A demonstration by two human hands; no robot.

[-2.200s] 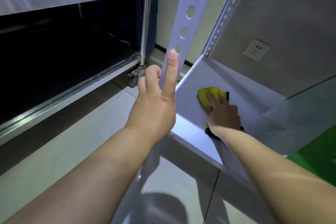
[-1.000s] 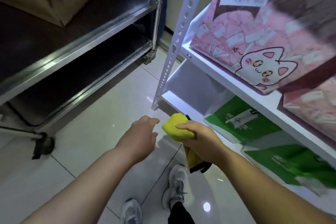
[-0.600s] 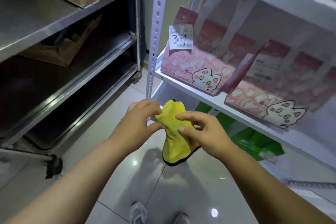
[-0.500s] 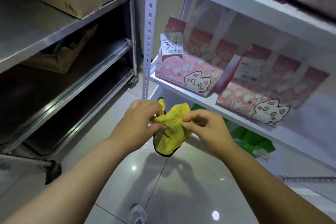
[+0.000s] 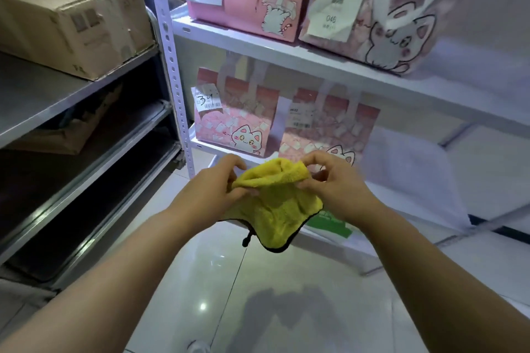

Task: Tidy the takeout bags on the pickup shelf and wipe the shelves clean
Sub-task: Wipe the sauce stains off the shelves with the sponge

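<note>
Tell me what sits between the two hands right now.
In the head view, the yellow cloth spans between the left hand and the right hand, each pinching its top edge.

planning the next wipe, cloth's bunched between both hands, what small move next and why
Probably finish folding the yellow cloth into a flat pad: the left hand and right hand pinch its crumpled top edge in mid-air, away from the shelf.
</note>
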